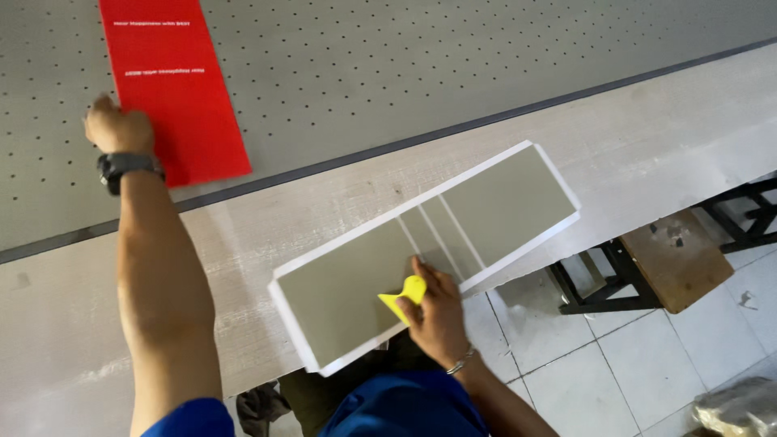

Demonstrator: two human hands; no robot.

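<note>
My left hand reaches far forward and rests its fingers on the left edge of a long red sheet that lies on the grey perforated table top. A black watch sits on that wrist. My right hand grips a small yellow scraper and presses it on a white-edged board with grey panels. That board lies slanted on the pale workbench ledge, its near corner jutting over the edge.
A dark strip divides the perforated surface from the ledge. To the right below stand a black metal stool with a wooden seat and tiled floor. A plastic-wrapped bundle lies at the bottom right.
</note>
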